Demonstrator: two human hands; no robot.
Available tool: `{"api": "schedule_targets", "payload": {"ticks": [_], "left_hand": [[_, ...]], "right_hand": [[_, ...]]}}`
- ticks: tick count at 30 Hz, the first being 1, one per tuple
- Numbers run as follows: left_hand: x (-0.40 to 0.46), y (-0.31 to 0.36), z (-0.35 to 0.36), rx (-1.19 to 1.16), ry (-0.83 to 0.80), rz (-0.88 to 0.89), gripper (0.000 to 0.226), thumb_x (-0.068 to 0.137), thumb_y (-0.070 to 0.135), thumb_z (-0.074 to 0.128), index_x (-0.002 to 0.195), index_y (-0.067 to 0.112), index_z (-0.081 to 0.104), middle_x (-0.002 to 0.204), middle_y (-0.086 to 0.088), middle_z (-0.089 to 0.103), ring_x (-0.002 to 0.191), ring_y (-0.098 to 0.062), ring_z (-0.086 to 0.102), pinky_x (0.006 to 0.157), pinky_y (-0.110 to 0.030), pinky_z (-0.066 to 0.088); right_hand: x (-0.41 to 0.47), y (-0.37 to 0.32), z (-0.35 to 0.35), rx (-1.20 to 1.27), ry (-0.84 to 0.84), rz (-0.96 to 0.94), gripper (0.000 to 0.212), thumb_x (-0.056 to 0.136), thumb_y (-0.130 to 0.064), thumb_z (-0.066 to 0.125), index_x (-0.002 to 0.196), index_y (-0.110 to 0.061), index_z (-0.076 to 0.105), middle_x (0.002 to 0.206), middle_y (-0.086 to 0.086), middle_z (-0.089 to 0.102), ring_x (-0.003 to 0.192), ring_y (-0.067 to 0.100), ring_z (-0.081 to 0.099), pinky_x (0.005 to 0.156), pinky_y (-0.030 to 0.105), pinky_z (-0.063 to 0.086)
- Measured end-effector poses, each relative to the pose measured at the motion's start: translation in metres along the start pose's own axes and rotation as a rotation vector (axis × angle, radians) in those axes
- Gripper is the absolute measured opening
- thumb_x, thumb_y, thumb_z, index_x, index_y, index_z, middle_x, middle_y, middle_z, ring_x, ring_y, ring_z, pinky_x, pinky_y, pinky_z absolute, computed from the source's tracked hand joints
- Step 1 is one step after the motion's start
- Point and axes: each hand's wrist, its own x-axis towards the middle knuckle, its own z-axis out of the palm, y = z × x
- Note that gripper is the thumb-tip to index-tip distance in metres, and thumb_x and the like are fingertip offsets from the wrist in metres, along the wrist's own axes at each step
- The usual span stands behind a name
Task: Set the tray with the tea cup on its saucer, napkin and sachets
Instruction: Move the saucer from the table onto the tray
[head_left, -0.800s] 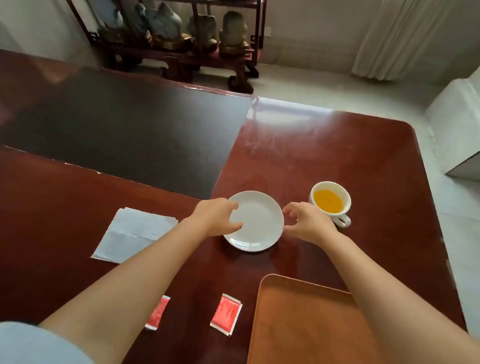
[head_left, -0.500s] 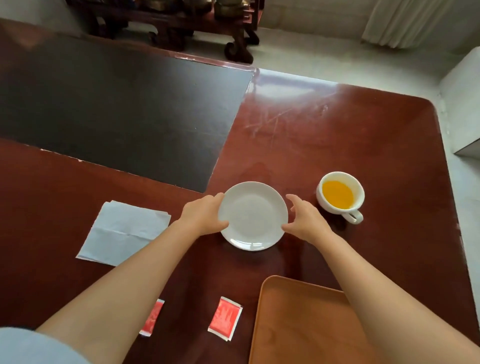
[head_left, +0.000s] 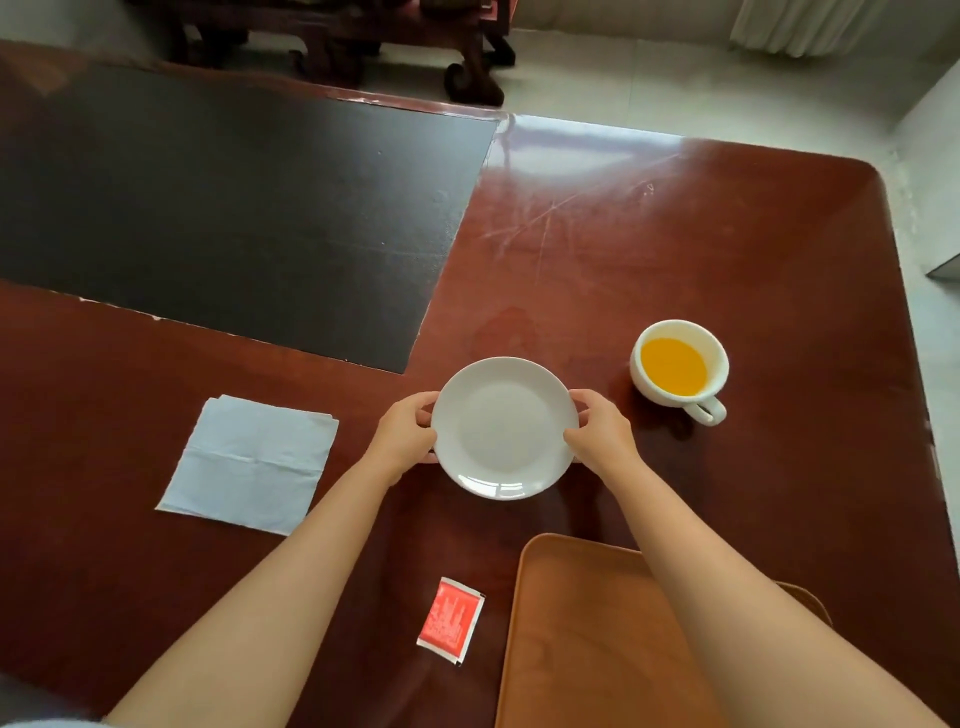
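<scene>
1. One large red-brown wooden table (head_left: 675, 249) fills most of what we see, with a black inset panel (head_left: 234, 208) covering its far-left part.
2. We find an orange-brown tray (head_left: 582, 649) at the near edge, right of centre; our right forearm crosses over its right side, and nothing lies on the part we can see.
3. We see a pale folded napkin (head_left: 249, 462) flat on the wood to the left, well apart from the tray.
4. We hold the white saucer (head_left: 504, 428) between both hands, beyond the tray's far edge. We cannot tell whether it is lifted or touching the wood.
5. Our left hand (head_left: 402, 439) is closed on the saucer's left rim, thumb on top; our right hand (head_left: 602, 431) grips the right rim the same way.
6. We see the white tea cup (head_left: 678, 371) standing upright on the table to the right of the saucer, apart from it, holding orange-yellow liquid, its handle pointing toward us.
7. We see a red sachet (head_left: 451, 621) lying flat just left of the tray, between our forearms.
</scene>
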Motion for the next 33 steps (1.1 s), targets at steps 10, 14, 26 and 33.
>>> {"api": "schedule_targets", "payload": {"ticks": [10, 14, 26, 33], "left_hand": [[-0.083, -0.005, 0.029, -0.179, -0.046, 0.129, 0.05, 0.083, 0.0, 0.065, 0.117, 0.036, 0.06, 0.098, 0.005, 0.069, 0.09, -0.013, 0.066, 0.055, -0.016, 0.055], [-0.122, -0.019, 0.053, -0.211, -0.048, 0.129, 0.042, 0.082, 0.004, 0.067, 0.109, 0.036, 0.064, 0.088, 0.006, 0.074, 0.085, -0.01, 0.07, 0.057, -0.017, 0.056], [-0.178, -0.067, 0.107, -0.127, -0.049, 0.079, 0.047, 0.085, -0.006, 0.056, 0.12, 0.024, 0.062, 0.096, -0.006, 0.065, 0.074, -0.014, 0.068, 0.058, -0.02, 0.057], [-0.183, -0.077, 0.122, -0.056, -0.012, 0.11, 0.043, 0.085, 0.002, 0.065, 0.124, 0.021, 0.059, 0.094, 0.003, 0.067, 0.072, -0.012, 0.07, 0.057, -0.019, 0.057]], "right_hand": [[-0.078, 0.049, -0.043, 0.381, -0.038, -0.008, 0.054, 0.078, 0.002, 0.062, 0.12, -0.032, 0.057, 0.095, 0.0, 0.068, 0.086, 0.015, 0.065, 0.057, 0.025, 0.057], [-0.122, 0.084, -0.055, 0.44, -0.024, -0.001, 0.058, 0.075, 0.006, 0.063, 0.11, -0.04, 0.059, 0.091, -0.003, 0.068, 0.08, 0.012, 0.068, 0.056, 0.02, 0.056], [-0.187, 0.162, -0.054, 0.504, -0.04, 0.013, 0.049, 0.077, -0.002, 0.069, 0.113, -0.033, 0.06, 0.098, 0.0, 0.066, 0.092, 0.018, 0.063, 0.058, 0.024, 0.058], [-0.189, 0.176, -0.052, 0.504, -0.034, 0.005, 0.048, 0.078, -0.004, 0.071, 0.105, -0.041, 0.057, 0.098, -0.004, 0.065, 0.091, 0.017, 0.061, 0.055, 0.02, 0.056]]}}
